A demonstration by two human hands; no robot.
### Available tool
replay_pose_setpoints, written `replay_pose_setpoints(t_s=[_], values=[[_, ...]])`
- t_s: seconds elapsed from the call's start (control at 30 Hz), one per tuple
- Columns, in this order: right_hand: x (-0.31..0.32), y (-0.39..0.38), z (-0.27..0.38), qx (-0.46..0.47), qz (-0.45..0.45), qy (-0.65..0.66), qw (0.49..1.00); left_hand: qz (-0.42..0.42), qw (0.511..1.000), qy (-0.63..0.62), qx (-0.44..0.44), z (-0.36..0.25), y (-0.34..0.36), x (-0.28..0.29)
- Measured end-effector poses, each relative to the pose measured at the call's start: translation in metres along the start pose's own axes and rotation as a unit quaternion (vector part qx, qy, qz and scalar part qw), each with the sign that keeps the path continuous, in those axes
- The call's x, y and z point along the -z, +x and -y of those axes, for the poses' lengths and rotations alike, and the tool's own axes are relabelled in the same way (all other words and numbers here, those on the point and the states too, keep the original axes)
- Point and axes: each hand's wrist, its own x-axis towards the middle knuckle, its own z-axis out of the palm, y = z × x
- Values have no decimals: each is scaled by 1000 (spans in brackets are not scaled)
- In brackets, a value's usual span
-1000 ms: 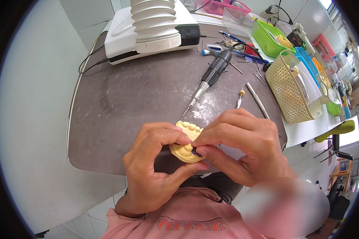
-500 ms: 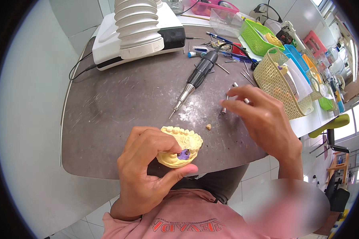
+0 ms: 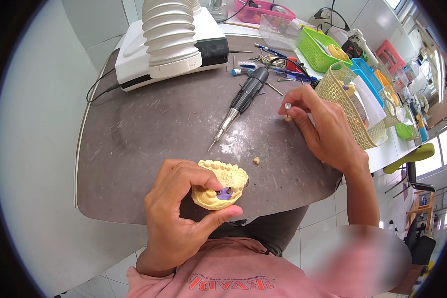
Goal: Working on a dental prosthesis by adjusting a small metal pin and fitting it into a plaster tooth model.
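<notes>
My left hand (image 3: 176, 211) is closed round a yellow plaster dental model (image 3: 225, 174), held just above the near table edge. A purple insert (image 3: 225, 194) with small dark metal posts sits in the model's near side. Farther right, my right hand (image 3: 328, 131) is closed, thumb and forefinger pinching a small silver metal tool (image 3: 287, 106) with a round end; its other parts are hidden by the fingers. A small tooth-coloured piece (image 3: 287, 118) shows just below the fingertips. One loose tooth crown (image 3: 256, 161) lies on the table between my hands, beside the model.
A black and silver rotary handpiece (image 3: 244, 97) lies across the middle, near white powder (image 3: 232, 145). At the back left stands a white machine (image 3: 134, 54) with a ribbed hose (image 3: 170, 37). Several burs and pens, a green basket (image 3: 328, 62) and a beige basket (image 3: 347, 111) line the right.
My right hand has gone from loosely spread fingers over the table to a pinch on the small metal tool, slightly farther back. My left hand still holds the dental model, shifted slightly left.
</notes>
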Motion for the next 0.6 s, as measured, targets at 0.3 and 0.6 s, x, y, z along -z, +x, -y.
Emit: replay_pose_setpoints(t_s=[0.3, 0.6], values=[[-4, 7, 9, -67, -131, 148, 978, -5, 999, -29, 32, -1, 1, 1], [-17, 0, 74, -50, -46, 465, 883, 14, 1000, -12, 16, 2, -1, 4]])
